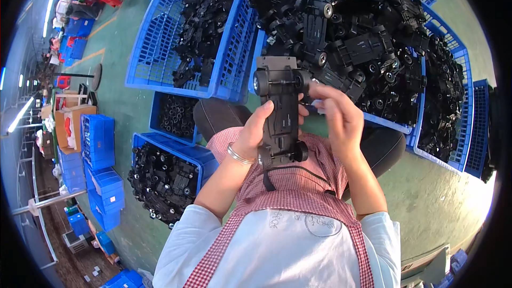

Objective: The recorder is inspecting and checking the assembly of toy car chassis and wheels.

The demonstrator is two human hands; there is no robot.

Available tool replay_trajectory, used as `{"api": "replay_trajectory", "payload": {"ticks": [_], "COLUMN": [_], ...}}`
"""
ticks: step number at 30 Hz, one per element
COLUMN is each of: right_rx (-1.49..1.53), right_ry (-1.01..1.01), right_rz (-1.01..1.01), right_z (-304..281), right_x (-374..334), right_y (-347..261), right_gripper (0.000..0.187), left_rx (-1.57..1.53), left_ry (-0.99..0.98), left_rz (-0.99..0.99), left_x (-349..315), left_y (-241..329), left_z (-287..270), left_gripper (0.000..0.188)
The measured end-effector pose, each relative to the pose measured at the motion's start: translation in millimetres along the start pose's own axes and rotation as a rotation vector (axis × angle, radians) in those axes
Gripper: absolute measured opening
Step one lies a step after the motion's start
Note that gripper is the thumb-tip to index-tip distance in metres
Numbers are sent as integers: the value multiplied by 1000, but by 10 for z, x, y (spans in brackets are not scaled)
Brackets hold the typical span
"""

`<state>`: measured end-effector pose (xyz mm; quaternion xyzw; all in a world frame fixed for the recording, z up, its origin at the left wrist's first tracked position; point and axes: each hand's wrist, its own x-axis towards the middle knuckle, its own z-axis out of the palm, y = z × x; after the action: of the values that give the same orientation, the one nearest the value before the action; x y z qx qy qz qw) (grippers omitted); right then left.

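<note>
In front of my lap I hold a black toy car chassis (281, 112) upright, its flat underside facing me and wheels at both ends. My left hand (252, 134) is closed around it, thumb on the near face and fingertips showing past the right edge. A metal bangle circles that wrist. My right hand (343, 120) is just right of the chassis's upper wheel, fingers bent and drawn together. Something small and pale shows at its fingertips; what it is I cannot make out.
A large heap of black chassis (362, 48) fills the blue crates ahead. Far left of it stands a half-filled blue crate (136, 74). Nearer are a bin of small black rings (176, 116) and a crate of chassis (162, 181). Blue bins (104, 192) are stacked farther left.
</note>
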<state>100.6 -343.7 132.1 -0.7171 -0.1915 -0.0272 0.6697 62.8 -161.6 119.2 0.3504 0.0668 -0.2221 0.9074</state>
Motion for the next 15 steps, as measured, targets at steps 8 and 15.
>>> {"api": "replay_trajectory", "payload": {"ticks": [8,15], "right_rx": [163,412], "right_ry": [66,-53], "right_rz": [308,397], "right_z": [116,160], "right_x": [-168,-304], "right_y": [95,249], "right_gripper": [21,44], "left_rx": [234,273], "left_ry": [36,31], "left_rz": [16,38], "left_x": [-16,51], "left_y": [9,21], "left_z": [19,66], "left_gripper": [59,50]}}
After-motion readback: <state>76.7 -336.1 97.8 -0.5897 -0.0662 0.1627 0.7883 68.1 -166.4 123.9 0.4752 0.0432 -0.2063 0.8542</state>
